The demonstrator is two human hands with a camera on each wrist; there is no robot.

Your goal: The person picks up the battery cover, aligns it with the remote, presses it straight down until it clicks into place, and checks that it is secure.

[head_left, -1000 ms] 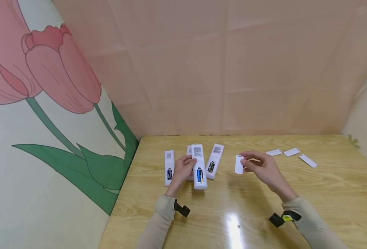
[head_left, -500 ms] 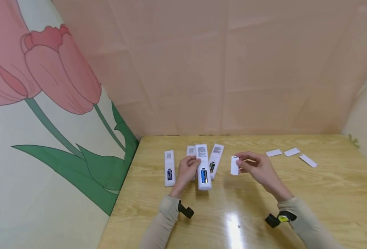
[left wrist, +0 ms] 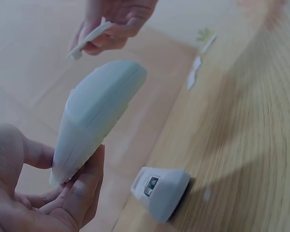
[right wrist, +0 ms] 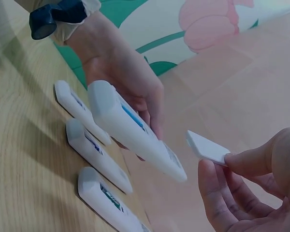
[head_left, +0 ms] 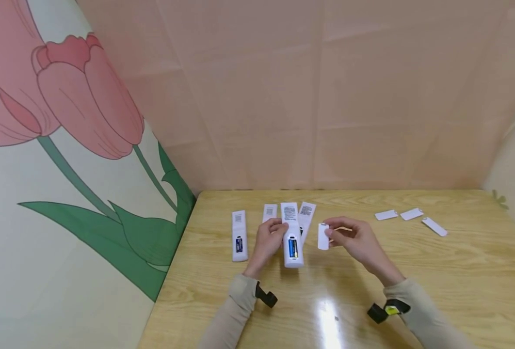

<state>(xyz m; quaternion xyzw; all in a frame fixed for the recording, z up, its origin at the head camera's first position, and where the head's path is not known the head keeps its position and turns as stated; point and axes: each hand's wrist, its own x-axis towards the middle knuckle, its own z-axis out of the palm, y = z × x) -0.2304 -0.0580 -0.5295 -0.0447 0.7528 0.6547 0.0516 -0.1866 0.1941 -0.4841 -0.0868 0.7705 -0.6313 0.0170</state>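
Wood tabletop (head_left: pixel 480 281): left hand (head_left: pixel 269 242) grips remote (head_left: pixel 291 230), right hand (head_left: pixel 357 243) pinches cover (head_left: pixel 323 236) just beside it, likely pre-fitting step, next needing alignment over batteries (head_left: pixel 293 248).

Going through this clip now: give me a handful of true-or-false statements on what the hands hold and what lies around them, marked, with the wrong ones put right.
1. The left hand holds a white remote control above the wooden table. True.
2. The held remote's battery compartment is empty. False: a blue battery shows in it.
3. The right hand has already fitted the compartment cover. False: it pinches the cover in the air, apart from the remote.
4. Three more covers lie on the table. True.
5. Only one other remote lies on the table. False: three other remotes lie there.
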